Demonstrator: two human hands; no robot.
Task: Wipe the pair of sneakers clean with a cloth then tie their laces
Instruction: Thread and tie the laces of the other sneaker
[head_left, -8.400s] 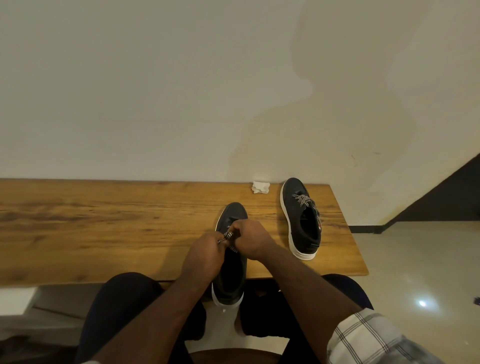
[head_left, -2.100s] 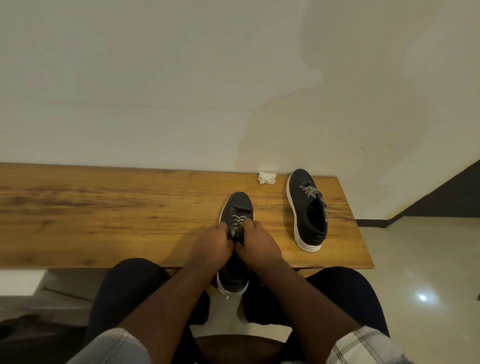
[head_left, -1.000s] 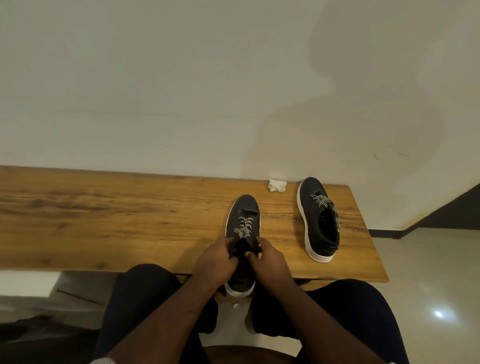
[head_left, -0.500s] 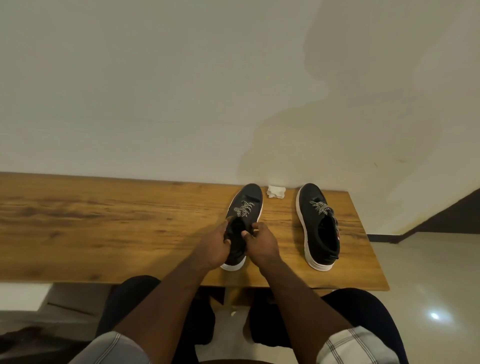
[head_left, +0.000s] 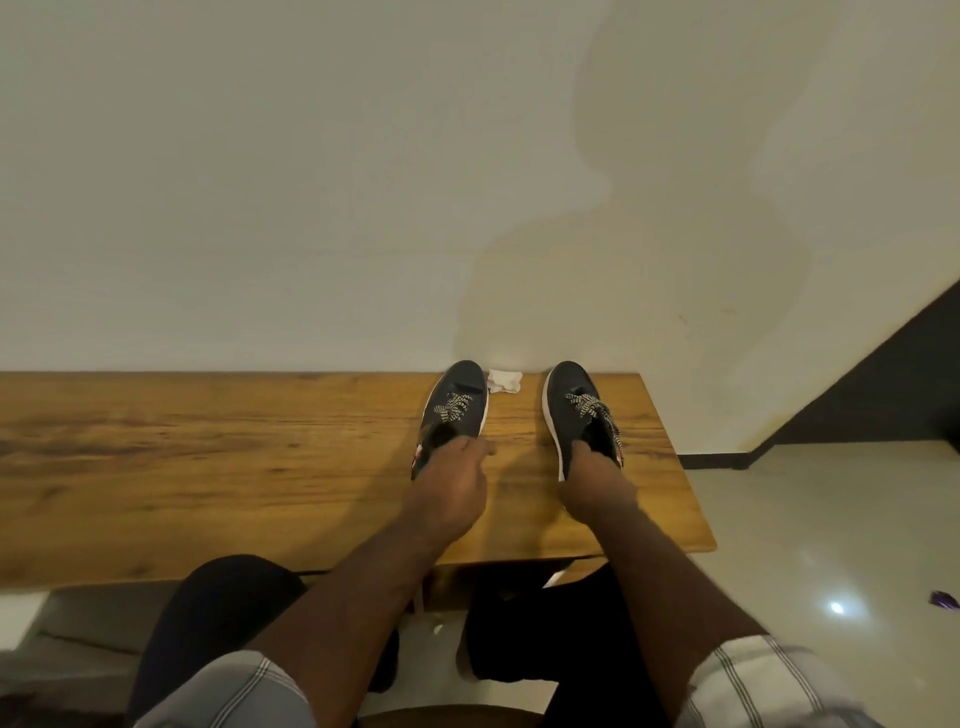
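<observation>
Sneakers: my left hand (head_left: 451, 486) reaches into left sneaker (head_left: 456, 410), right hand (head_left: 597, 480) into right sneaker (head_left: 579, 415); grips hidden, cannot tell. Risk: right laces (head_left: 595, 413) look loose, may stay untied.

Two sneakers stand side by side at the tabletop's (head_left: 208, 467) far right end, toes to the wall: left sneaker (head_left: 457, 410), right sneaker (head_left: 576, 410). The cloth (head_left: 504, 381) lies between their toes.
</observation>
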